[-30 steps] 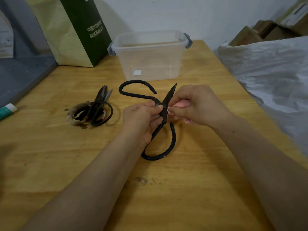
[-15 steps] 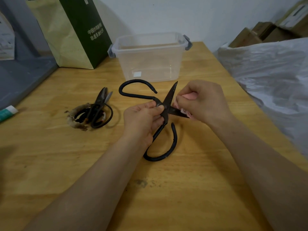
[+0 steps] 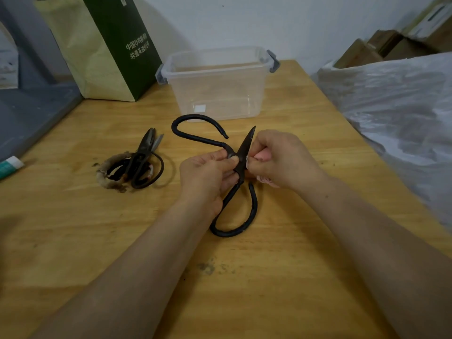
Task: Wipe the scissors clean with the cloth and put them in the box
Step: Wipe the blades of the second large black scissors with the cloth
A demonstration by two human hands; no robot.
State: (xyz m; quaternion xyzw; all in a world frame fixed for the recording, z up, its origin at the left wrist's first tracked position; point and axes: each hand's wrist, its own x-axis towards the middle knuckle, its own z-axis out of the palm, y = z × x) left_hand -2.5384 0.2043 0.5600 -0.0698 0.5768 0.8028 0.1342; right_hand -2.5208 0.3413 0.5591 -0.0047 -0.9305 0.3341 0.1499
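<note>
Head view: one pair of large black iron scissors (image 3: 241, 157) with looped handles is held just in front of the clear plastic box (image 3: 220, 94). The blade tip points toward the box, and the pair is not yet inside it. The left hand (image 3: 208, 174) pinches the pair at the pivot, thumb and fingers clamped on the metal. The right hand (image 3: 281, 157) has its fingers curled round a small pink cloth (image 3: 263, 156), pressing it against the blade. Whether the lower loop rests on the wooden table (image 3: 73, 241) cannot be told.

Handling, as judged: the scissors are solid metal, stiff and fairly heavy for their kind. The point and edges are sharp, and the surface looks grimy and may be slick. The best hold is at the pivot or the thick loops, never on the blade without cloth between. The cloth is soft and light and bunches easily.

Count: one box, lid off; one cloth; one pair in hand. Left of the box and nearer the person lies a heap of smaller dark scissors (image 3: 139, 165), at least two pairs, exact number unclear. One green and beige paper bag (image 3: 110, 45) stands just left of the box.
</note>
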